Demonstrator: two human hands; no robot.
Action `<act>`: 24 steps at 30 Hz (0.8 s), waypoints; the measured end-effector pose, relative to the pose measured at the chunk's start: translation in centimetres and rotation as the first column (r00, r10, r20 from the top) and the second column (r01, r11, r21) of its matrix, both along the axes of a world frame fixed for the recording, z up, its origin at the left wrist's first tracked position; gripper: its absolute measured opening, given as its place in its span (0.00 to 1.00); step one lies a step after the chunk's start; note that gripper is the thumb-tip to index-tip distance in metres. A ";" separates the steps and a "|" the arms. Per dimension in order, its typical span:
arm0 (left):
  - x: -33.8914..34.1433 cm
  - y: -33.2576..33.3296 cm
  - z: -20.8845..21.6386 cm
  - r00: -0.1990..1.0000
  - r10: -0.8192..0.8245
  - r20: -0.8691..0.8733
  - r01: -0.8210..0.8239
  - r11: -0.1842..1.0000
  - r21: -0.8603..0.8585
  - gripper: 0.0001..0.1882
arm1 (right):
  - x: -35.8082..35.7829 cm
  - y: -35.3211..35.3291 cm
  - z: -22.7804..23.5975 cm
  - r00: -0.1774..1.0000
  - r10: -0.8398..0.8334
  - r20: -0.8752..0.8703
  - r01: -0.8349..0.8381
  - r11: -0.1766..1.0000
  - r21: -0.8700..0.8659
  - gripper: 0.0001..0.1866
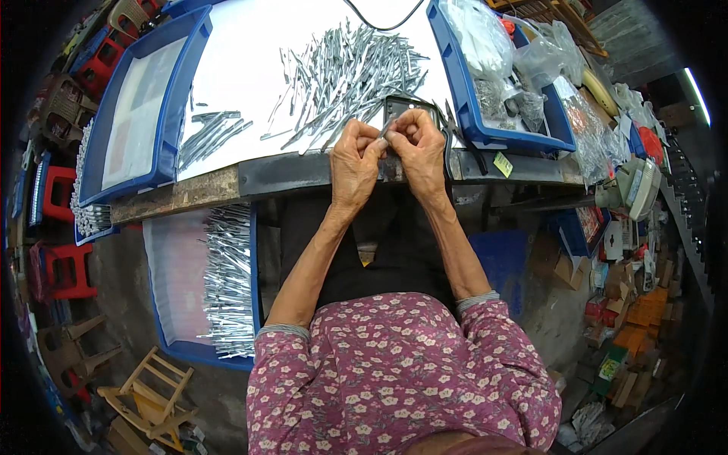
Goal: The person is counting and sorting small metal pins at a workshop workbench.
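Observation:
My left hand [356,164] and my right hand [419,155] meet at the table's front edge, fingertips pinched close together. Between them is a small grey metal piece [385,131], mostly hidden by the fingers, so its kind does not show. Just beyond my hands lies a big loose heap of thin silvery metal strips [345,76] on the white tabletop. A smaller bunch of similar strips [212,136] lies to the left. A dark metal frame [402,105] and a pair of dark-handled pliers-like tools [458,125] sit right behind and beside my right hand.
A blue tray [163,163] stands at the table's left end; another blue bin [500,139] with plastic bags and small parts is at the right. Below the left edge, a blue crate [199,350] holds many metal rods. A wooden stool [155,394] and red stools [70,271] stand left.

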State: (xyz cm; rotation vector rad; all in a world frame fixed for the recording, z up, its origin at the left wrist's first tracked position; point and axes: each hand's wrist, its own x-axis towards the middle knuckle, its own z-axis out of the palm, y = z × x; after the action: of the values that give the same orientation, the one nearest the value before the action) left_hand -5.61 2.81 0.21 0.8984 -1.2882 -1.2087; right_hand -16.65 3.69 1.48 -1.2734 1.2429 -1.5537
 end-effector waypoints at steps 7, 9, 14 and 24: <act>-0.1 -0.2 -0.4 0.982 0.112 0.151 -0.089 0.984 -0.152 0.04 | -0.2 0.2 0.3 0.980 -0.028 0.196 0.002 0.991 0.135 0.12; 0.0 -0.2 -0.4 0.976 0.137 0.170 -0.105 0.977 -0.186 0.04 | -0.5 0.5 0.7 0.949 -0.004 0.316 -0.058 0.981 0.187 0.14; 0.2 -0.6 -0.8 0.998 0.025 0.054 -0.023 0.999 -0.028 0.03 | -0.8 0.9 1.6 0.918 0.033 0.395 -0.128 0.968 0.217 0.17; 1.4 -0.5 0.3 0.925 -0.104 -0.366 0.238 0.909 0.343 0.04 | -5.0 -0.8 0.5 0.980 -0.064 -0.189 0.094 0.984 0.152 0.09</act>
State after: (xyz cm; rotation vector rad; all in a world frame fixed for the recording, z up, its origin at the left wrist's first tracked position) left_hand -4.20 2.26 0.51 0.8085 -0.8774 -1.7169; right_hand -21.67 2.87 1.96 -1.2984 1.5205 -1.3832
